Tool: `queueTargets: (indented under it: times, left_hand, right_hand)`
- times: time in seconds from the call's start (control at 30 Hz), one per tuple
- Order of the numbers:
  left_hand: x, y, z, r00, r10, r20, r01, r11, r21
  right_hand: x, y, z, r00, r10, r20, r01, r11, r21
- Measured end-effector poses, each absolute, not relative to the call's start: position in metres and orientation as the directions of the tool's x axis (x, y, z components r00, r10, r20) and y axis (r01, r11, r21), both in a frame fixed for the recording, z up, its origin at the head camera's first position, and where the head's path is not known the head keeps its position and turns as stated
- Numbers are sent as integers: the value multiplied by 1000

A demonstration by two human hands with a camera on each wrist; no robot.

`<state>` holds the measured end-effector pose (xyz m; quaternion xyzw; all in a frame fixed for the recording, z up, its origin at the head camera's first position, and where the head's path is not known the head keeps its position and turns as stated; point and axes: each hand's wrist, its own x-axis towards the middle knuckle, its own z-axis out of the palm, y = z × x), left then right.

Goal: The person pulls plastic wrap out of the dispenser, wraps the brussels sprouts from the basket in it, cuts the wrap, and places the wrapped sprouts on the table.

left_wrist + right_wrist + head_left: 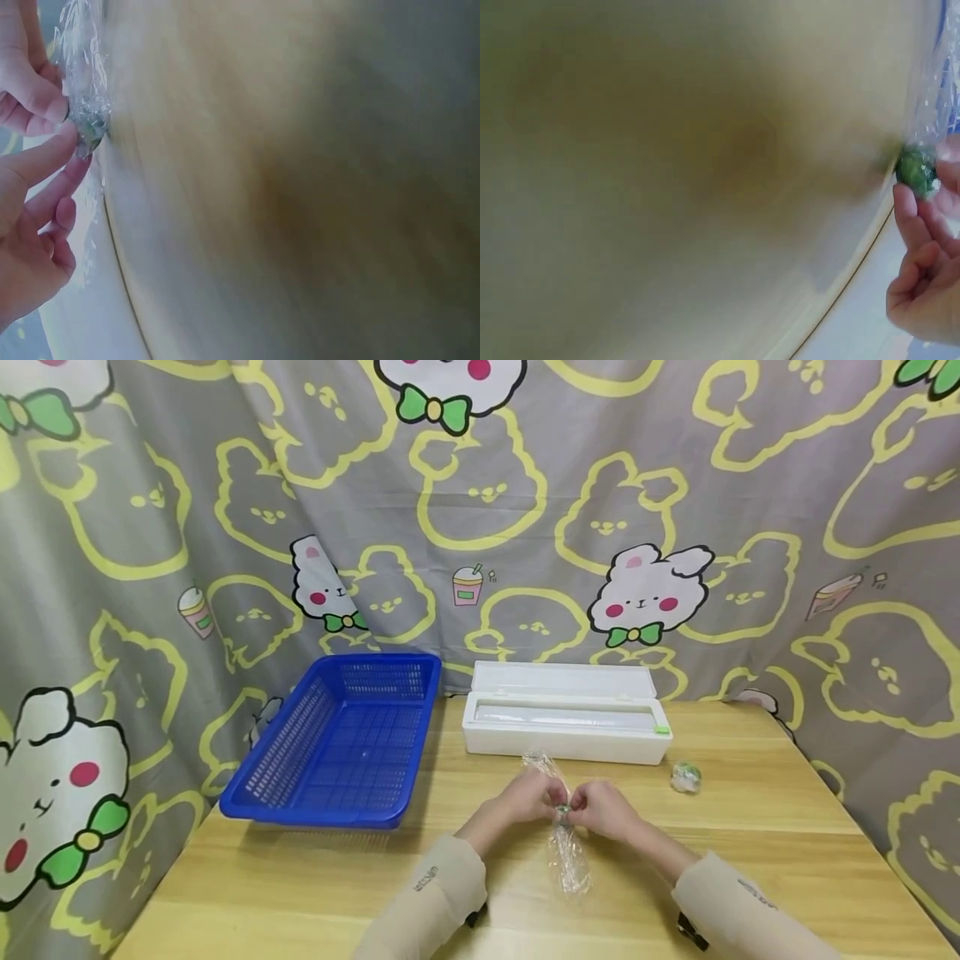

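Note:
A small round green item (915, 169), perhaps a vegetable, sits in a strip of clear cling film (572, 864) above the wooden table. My left hand (528, 795) pinches the wrapped item from the left between thumb and fingers. From the right, my right hand (606, 810) pinches it too, and the fingertips of both hands nearly meet. The film's loose ends stretch away from the item, one toward the front and one toward the back. In the left wrist view the green item (90, 133) is partly covered by fingers and crinkled film.
A white cling film box (570, 747) with its lid raised stands behind the hands, a film roll (562, 718) inside. Another film-wrapped green ball (686, 777) lies at the right. To the left is a blue plastic basket (322, 817). A patterned curtain (517, 510) hangs behind the table.

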<state>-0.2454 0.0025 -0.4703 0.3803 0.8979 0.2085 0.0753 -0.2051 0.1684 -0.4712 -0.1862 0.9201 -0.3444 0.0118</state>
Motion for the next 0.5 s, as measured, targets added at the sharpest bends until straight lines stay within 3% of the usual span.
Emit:
queueTargets:
  times: [0.23,0.37,0.5]
  left_hand:
    - [-232,-9,-461,-640,765,-66,701,618,356]
    - [-225,-14,-457,-628,775,-67,723,613,320]
    - [-220,-16,-458,-622,782,-26,739,598,311]
  right_hand:
    - [-177,154,-469,-935,-339,107,-328,705,-629]
    - [-166,158,-470,-896,-419,148,-422,698,-579]
    - [-152,169,-478,-800,-556,228,-596,686,-417]
